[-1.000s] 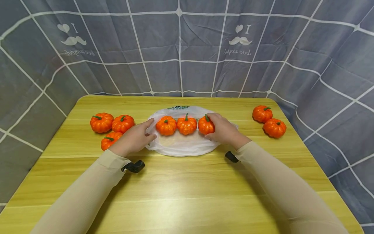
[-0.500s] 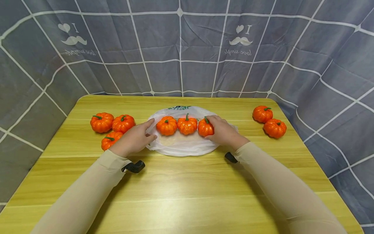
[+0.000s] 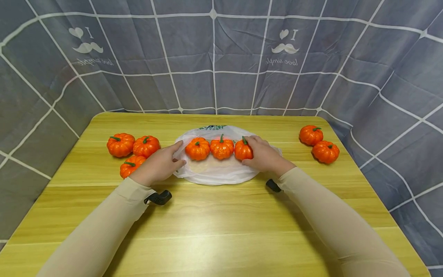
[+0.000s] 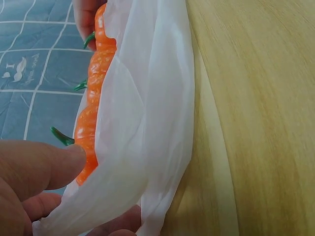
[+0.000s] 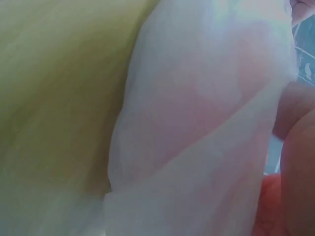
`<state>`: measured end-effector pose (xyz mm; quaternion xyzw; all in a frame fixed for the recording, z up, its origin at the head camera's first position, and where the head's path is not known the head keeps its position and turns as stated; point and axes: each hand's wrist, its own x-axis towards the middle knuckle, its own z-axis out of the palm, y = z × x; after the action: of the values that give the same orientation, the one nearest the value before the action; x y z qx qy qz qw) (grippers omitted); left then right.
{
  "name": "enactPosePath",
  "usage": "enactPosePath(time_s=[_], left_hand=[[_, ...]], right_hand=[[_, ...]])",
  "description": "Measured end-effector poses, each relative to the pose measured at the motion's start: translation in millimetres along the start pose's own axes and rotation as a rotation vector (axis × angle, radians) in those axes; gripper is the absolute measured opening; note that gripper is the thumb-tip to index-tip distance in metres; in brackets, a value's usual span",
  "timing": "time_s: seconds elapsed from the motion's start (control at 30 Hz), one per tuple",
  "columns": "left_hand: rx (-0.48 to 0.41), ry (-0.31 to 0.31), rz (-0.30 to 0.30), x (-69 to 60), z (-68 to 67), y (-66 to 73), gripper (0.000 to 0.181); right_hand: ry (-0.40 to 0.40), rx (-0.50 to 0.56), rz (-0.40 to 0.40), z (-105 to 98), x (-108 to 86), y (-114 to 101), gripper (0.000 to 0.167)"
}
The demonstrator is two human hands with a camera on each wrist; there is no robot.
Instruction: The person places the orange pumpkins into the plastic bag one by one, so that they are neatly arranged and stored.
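Three small orange pumpkins stand in a row at the mouth of a white plastic bag (image 3: 218,175) in the middle of the table. My right hand (image 3: 265,154) holds the right-hand pumpkin (image 3: 243,150), fingers on its far side and thumb nearer me. The middle pumpkin (image 3: 222,149) and left one (image 3: 197,149) are untouched in the head view. At the bag's left side, my left hand (image 3: 160,165) holds its edge; thumb and forefinger are spread. In the left wrist view, bag folds (image 4: 123,191) run into this hand. Some fingers are hidden by the bag.
Several more pumpkins lie outside the bag: a group at the left, including one pumpkin (image 3: 120,145) beyond my left wrist, and two at the far right, the nearer pumpkin (image 3: 325,152) touching the other. A grey curtain (image 3: 242,92) hangs around the wooden table (image 3: 221,223).
My right hand and the pumpkin it holds have shifted very slightly left, towards the middle pumpkin. My left hand and the bag stay almost where they were.
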<state>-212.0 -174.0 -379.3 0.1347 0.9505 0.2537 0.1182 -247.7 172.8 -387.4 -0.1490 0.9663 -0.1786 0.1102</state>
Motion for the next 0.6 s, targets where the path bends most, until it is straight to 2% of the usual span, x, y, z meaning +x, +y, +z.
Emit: enactPosePath(time_s=[0.27,0.6], left_hand=[[0.003,-0.002,-0.003,-0.4,1.5,-1.6,0.079],[-0.004,-0.002,-0.010,-0.3,2.6,-2.4,0.080]], right_hand=[[0.017,0.016,0.027,-0.1,-0.1,-0.2,0.093],[0.027,-0.001,0.016,-0.3,0.3,-0.9,0.089]])
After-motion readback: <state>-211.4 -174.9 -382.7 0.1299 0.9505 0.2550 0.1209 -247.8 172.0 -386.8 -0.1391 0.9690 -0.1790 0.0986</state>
